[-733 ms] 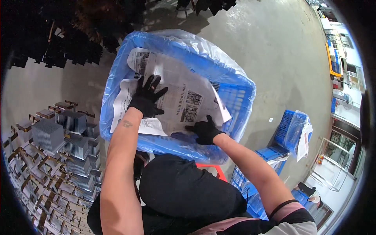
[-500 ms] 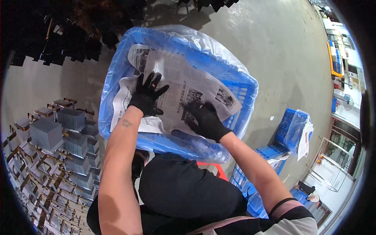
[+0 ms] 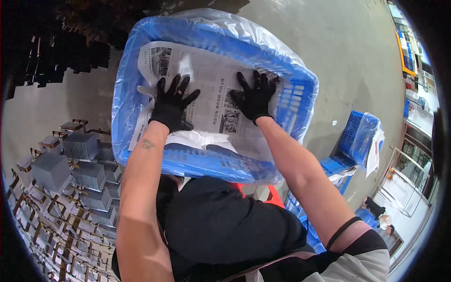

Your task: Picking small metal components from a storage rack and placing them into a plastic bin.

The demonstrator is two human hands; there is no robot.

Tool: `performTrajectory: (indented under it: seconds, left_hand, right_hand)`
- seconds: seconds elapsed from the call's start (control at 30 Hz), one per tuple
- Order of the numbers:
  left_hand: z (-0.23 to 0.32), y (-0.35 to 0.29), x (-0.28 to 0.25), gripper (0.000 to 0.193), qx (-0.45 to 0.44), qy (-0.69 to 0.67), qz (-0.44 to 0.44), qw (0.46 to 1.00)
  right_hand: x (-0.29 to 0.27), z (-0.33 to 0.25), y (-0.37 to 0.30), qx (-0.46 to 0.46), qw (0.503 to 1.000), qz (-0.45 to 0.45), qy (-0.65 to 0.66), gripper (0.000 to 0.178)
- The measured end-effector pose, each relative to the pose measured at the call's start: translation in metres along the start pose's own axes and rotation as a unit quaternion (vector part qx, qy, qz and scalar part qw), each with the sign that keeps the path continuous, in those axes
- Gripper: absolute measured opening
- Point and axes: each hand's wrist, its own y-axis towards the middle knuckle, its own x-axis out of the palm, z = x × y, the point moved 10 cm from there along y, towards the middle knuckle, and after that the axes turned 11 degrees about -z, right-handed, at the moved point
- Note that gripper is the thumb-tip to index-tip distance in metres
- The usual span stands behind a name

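Note:
In front of me stands a blue plastic crate (image 3: 293, 110) lined with a clear plastic bag (image 3: 253, 35) that folds over its rim. Sheets of newspaper (image 3: 204, 101) are spread inside it, curling up at the left edge. My left hand (image 3: 173, 105), in a black glove, lies on the left part of the paper with fingers spread. My right hand (image 3: 255, 95), gloved the same way, rests with spread fingers near the paper's far right part. Neither hand holds anything. What lies under the newspaper is hidden.
Several finned metal heat sinks (image 3: 51, 171) with bent copper-coloured pipes stand in rows at the left. A red stool (image 3: 272, 195) shows beneath the crate's near side. More blue crates (image 3: 352, 131) with plastic and paper are at the right. Farther right, a person (image 3: 376, 209) is partly visible.
My right hand has moved away from me across the paper and now lies spread at its far right. The newspaper looks flatter. My left hand stays on the left part.

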Motion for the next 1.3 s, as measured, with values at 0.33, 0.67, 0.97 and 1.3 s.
performTrajectory:
  seconds: [0.33,0.67,0.97,1.3]
  left_hand:
    - [-0.036,0.04,-0.056,0.103,-0.076,0.025,0.129,0.988]
    - [-0.111,0.062,-0.017,0.122,-0.164,-0.038,0.018,0.985]
    - [0.004,-0.007,-0.005,0.121,0.019,0.077,-0.105,0.991]
    - [-0.017,-0.017,0.039,0.099,-0.06,0.163,-0.13,0.976]
  right_hand:
    - [0.011,0.013,0.019,0.023,0.994,-0.103,0.013,0.088]
    - [0.015,0.004,0.032,0.026,0.982,-0.184,0.027,0.098]
    - [0.018,0.023,0.024,0.025,0.985,-0.169,-0.01,0.1]
    - [0.003,0.007,0.019,0.012,0.98,-0.196,-0.009,0.101]
